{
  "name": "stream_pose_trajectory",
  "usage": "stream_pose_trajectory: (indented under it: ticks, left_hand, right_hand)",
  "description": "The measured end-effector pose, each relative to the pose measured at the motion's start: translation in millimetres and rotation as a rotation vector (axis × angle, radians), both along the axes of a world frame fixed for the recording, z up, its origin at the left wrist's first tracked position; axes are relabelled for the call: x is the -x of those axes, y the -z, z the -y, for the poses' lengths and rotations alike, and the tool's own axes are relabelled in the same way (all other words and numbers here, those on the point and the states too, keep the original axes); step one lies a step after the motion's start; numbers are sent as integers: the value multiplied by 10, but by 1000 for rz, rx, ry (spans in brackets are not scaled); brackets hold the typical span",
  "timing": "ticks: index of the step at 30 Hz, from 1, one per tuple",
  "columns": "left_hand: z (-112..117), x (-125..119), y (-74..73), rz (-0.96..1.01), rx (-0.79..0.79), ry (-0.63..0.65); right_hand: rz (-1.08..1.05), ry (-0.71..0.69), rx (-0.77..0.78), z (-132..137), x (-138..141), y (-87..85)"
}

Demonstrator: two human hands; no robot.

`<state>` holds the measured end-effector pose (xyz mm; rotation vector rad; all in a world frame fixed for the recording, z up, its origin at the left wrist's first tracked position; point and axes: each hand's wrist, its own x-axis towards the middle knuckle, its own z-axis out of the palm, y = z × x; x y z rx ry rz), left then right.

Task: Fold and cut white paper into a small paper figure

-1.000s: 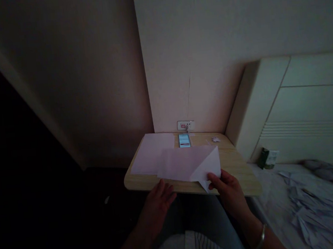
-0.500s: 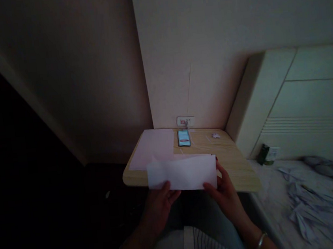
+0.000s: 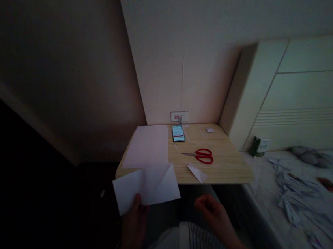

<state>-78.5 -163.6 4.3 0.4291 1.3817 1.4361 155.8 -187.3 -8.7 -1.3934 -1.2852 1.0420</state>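
My left hand (image 3: pixel 135 219) grips a folded sheet of white paper (image 3: pixel 158 186), thumb on the near face, over the front left edge of the table. The sheet has creases and a slanting flap on its right part. My right hand (image 3: pixel 213 212) is off the paper, near my lap, its fingers curled closed and somewhat blurred; nothing shows in them. Beyond it on the table lie red-handled scissors (image 3: pixel 204 155), blades pointing left, and a small folded triangle of white paper (image 3: pixel 197 172).
The wooden table (image 3: pixel 226 161) carries a stack of white paper (image 3: pixel 146 144), a lit phone (image 3: pixel 178 133) and a crumpled scrap (image 3: pixel 210 130). A wall socket (image 3: pixel 179 116) sits behind. To the right, a bed (image 3: pixel 264 177) holds scattered folded papers (image 3: pixel 295 194) and a green-and-white box (image 3: pixel 259 146).
My right hand has let go of the folded sheet and drawn down. My left hand has moved the sheet left and tilted it, uncovering the scissors and paper triangle. The view has shifted slightly.
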Motion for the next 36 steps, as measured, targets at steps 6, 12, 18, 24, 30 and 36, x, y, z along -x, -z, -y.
stream_pose_trajectory:
  ticks: [6,12,18,24,30,36]
  left_hand:
    - [-60,-18,-54,216,47,-202]
    - [-78,-189,-93,308,21,-227]
    - [-151,-354,-210,354,-45,-257]
    - [-59,-625,-214,202,-78,61]
    - [66,-668,-311,-4,-114,196]
    - [62,-459,-368,-151,-179,323]
  right_hand:
    - [659,123,-246,-468,-278,-233]
    - [971,-20,-292,-934,-186,-286]
    - [329,-55,-145,-686,151,-243]
    - [-454,-199,163,-198,614,-206]
    - [-558,77,137,-266,484,-238]
    - [-680,160,119,-236,342,-253]
